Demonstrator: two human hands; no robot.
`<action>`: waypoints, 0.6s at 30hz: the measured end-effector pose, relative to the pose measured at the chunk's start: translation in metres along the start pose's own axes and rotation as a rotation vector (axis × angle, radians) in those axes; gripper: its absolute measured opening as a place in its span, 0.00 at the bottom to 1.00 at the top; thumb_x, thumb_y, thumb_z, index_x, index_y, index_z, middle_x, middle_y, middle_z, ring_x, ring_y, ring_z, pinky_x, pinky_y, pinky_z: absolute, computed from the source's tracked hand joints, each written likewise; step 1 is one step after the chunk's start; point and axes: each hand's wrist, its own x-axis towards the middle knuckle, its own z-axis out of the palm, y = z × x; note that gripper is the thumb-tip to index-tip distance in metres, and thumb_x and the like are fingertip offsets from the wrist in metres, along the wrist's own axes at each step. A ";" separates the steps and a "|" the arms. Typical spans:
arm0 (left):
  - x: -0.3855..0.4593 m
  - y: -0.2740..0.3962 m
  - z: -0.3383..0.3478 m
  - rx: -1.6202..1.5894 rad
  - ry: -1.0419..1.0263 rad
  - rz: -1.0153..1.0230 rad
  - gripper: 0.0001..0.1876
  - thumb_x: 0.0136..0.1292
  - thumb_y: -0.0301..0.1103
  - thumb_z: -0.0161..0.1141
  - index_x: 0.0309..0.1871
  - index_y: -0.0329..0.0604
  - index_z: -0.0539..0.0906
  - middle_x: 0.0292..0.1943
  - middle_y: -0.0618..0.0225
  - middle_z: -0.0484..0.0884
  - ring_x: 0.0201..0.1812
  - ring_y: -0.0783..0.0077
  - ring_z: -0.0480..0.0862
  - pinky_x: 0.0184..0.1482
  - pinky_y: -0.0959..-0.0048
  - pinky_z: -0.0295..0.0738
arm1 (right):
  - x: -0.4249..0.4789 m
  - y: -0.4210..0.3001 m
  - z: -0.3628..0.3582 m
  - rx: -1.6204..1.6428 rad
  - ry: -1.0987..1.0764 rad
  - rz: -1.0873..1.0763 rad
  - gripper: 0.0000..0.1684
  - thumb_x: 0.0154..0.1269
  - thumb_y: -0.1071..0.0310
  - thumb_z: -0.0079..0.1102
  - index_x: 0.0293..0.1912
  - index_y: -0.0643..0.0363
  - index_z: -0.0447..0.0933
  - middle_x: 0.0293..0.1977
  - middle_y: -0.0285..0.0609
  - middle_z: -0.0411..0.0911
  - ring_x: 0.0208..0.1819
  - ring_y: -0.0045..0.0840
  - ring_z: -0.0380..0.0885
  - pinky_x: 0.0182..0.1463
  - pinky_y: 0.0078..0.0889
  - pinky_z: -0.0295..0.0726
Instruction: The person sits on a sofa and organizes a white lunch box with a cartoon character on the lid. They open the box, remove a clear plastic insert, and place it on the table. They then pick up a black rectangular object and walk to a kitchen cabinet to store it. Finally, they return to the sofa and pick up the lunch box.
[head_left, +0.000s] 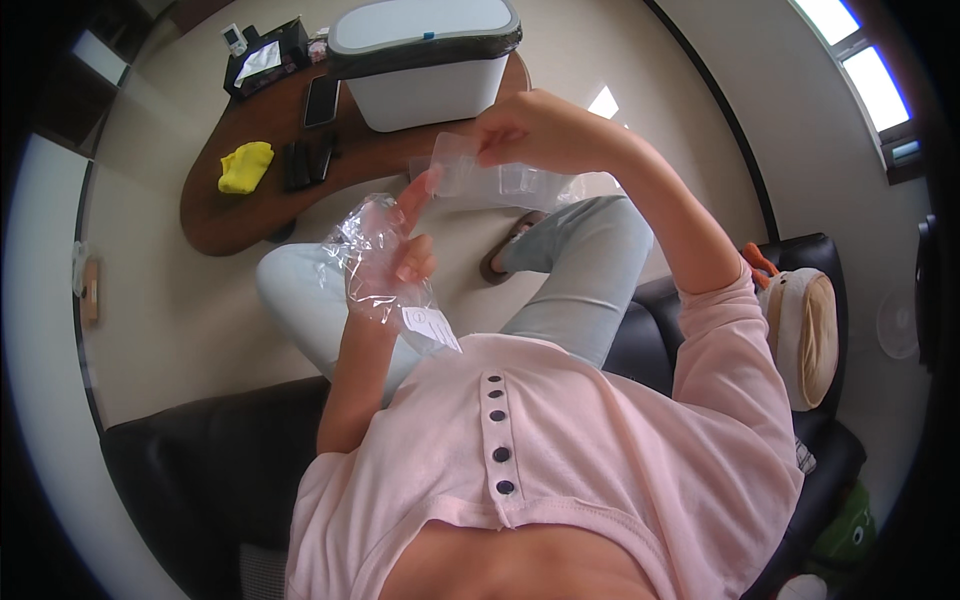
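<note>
A crinkled clear plastic bag (367, 251) with a white printed label (431, 328) is bunched in my left hand (412, 251). The index finger of that hand reaches up to the left edge of a translucent plastic piece (452, 161), apparently touching it. Pinched from above, the same piece is in my right hand (517, 131). Below that hand spreads a wider clear plastic sheet or container (517, 186) with box-like shapes. Its exact form and whether it joins the held piece cannot be told.
Before me stands a brown curved wooden table (217, 214). On it are a white lidded bin (427, 90), a black phone (322, 101), a yellow cloth (246, 167), a dark wallet-like item (307, 161) and a tissue box (266, 60). A black sofa (217, 442) surrounds me, with a plush toy (806, 337) on the right.
</note>
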 end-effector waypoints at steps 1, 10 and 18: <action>-0.001 -0.001 0.002 0.014 -0.008 0.007 0.32 0.75 0.49 0.48 0.74 0.35 0.61 0.79 0.70 0.52 0.21 0.76 0.67 0.29 0.72 0.74 | 0.006 0.000 0.000 0.022 -0.075 0.023 0.06 0.62 0.71 0.63 0.39 0.61 0.83 0.32 0.42 0.84 0.34 0.24 0.82 0.42 0.26 0.80; -0.006 -0.001 -0.042 0.164 0.391 -0.091 0.29 0.76 0.46 0.46 0.73 0.38 0.65 0.68 0.53 0.72 0.08 0.77 0.63 0.16 0.77 0.67 | 0.019 0.007 0.013 0.543 0.019 0.151 0.08 0.67 0.68 0.62 0.38 0.65 0.82 0.32 0.39 0.85 0.33 0.19 0.84 0.40 0.21 0.84; 0.002 -0.032 0.035 0.481 0.061 0.029 0.25 0.77 0.36 0.50 0.73 0.39 0.65 0.63 0.55 0.77 0.62 0.63 0.78 0.26 0.87 0.73 | 0.011 0.003 0.033 0.449 -0.056 0.151 0.08 0.67 0.68 0.60 0.40 0.63 0.81 0.31 0.37 0.84 0.33 0.19 0.84 0.41 0.20 0.84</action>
